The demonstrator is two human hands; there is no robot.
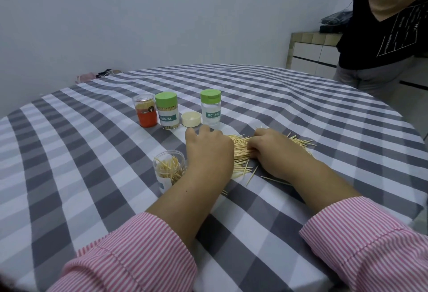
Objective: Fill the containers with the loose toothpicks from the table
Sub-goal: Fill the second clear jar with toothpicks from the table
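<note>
Striped sleeves (129,252) lead to both hands gathering toothpicks (240,150): left hand (208,150) flat, right hand (268,150) curled on them; next, lift a bundle into the open jar (169,169).

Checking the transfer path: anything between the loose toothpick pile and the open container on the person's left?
Only the left hand itself. It rests on the toothpick pile, right beside the open container, whose mouth is uncovered and already part filled. The right hand gathers the pile from the other side. The cream lid lies farther back, clear of the path.
</note>
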